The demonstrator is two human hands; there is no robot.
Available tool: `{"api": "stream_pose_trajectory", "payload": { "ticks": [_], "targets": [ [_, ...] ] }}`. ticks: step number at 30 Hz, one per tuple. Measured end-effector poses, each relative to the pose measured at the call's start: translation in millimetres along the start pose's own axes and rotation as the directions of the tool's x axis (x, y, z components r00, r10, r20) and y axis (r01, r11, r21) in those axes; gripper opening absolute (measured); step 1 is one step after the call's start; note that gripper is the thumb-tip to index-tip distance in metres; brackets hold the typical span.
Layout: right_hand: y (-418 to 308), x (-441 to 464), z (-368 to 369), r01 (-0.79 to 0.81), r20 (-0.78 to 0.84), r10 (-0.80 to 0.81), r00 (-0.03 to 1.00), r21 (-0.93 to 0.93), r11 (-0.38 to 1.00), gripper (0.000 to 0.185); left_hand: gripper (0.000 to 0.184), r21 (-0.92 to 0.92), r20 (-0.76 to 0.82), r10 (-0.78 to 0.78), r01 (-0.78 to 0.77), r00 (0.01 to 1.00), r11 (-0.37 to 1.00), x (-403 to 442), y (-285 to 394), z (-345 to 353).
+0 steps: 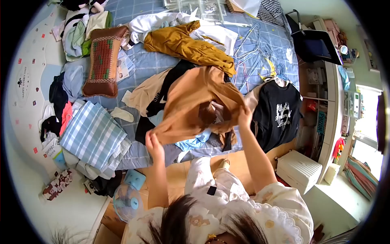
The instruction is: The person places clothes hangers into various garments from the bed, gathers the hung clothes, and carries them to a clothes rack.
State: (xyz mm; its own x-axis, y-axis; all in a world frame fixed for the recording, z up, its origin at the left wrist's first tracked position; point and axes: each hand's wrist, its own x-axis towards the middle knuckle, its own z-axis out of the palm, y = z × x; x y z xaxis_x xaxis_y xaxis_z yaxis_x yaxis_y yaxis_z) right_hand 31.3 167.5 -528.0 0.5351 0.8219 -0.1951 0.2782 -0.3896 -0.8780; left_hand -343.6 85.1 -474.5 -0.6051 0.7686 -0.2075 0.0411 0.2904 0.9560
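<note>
A brown-orange garment [185,97], which looks like a knit top, is stretched between my two hands above the bed. My left hand [154,145] is closed on its lower left edge. On the other side my right hand [244,117] grips it beside a wide opening, through which the inside shows. Beneath and around it lie a beige garment [143,91], a black garment with white letters [159,106] and a light blue piece of cloth [195,142]. A black T-shirt with white lettering [282,112] lies to the right of my right hand.
A mustard garment [185,44] and wire hangers [254,49] lie farther back on the bed [140,10]. At left are a brown pillow [103,61] and folded checked cloth [93,134]. A fan [126,201] and a white suitcase [298,171] stand on the floor.
</note>
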Motion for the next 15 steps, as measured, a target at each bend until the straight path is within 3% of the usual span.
{"api": "stream_pose_trajectory", "payload": {
  "ticks": [1,3,4,5,9,10,11,12,13,14,15],
  "targets": [
    [-3,2,-22,0.046,-0.027,-0.044,0.999,0.069,0.997,0.015,0.025,0.001,-0.024,-0.003,0.003,1.0,1.0,-12,2,-16],
    [-37,-14,-60,0.114,0.024,-0.116,0.993,0.074,0.991,0.016,0.021,0.285,0.019,0.178,-0.176,0.984,0.942,-35,-21,-55],
    [-19,-17,-75,0.219,-0.017,-0.22,0.975,-0.066,0.974,0.017,0.02,0.354,0.172,0.115,-0.171,0.978,0.92,-45,-24,-73],
    [-19,-25,-90,0.209,0.036,-0.207,0.978,-0.265,0.941,0.021,0.019,0.423,0.316,0.038,-0.176,0.948,0.889,-55,-25,-91],
    [-5,-61,-94,0.408,0.066,-0.456,0.887,-0.573,0.711,0.029,0.027,0.609,0.703,-0.257,-0.375,0.663,0.7,-72,-39,-107],
    [-30,-78,-86,0.418,0.132,-0.399,0.907,-0.383,0.824,0.028,0.037,0.478,0.75,-0.053,-0.485,0.659,0.732,-72,-6,-85],
    [-54,-91,-72,0.396,0.215,-0.357,0.909,-0.176,0.901,0.027,0.039,0.399,0.747,0.024,-0.477,0.664,0.783,-70,-2,-67],
    [-71,-108,-61,0.295,0.266,-0.251,0.931,-0.142,0.945,0.027,0.04,0.314,0.737,0.097,-0.466,0.669,0.827,-70,1,-53],
    [-84,-126,-51,0.19,0.32,-0.146,0.936,-0.112,0.975,0.028,0.04,0.19,0.719,-0.076,-0.091,0.69,0.978,-71,-10,-36],
    [-94,-145,-43,0.173,0.433,-0.137,0.891,-0.045,0.984,0.03,0.04,0.051,0.727,-0.247,0.307,0.641,0.95,-71,-20,-20],
    [-106,-163,-36,0.149,0.54,-0.136,0.831,0.019,0.989,0.033,0.044,-0.071,0.781,-0.311,0.571,0.541,0.818,-67,1,-3]
  ]
}}
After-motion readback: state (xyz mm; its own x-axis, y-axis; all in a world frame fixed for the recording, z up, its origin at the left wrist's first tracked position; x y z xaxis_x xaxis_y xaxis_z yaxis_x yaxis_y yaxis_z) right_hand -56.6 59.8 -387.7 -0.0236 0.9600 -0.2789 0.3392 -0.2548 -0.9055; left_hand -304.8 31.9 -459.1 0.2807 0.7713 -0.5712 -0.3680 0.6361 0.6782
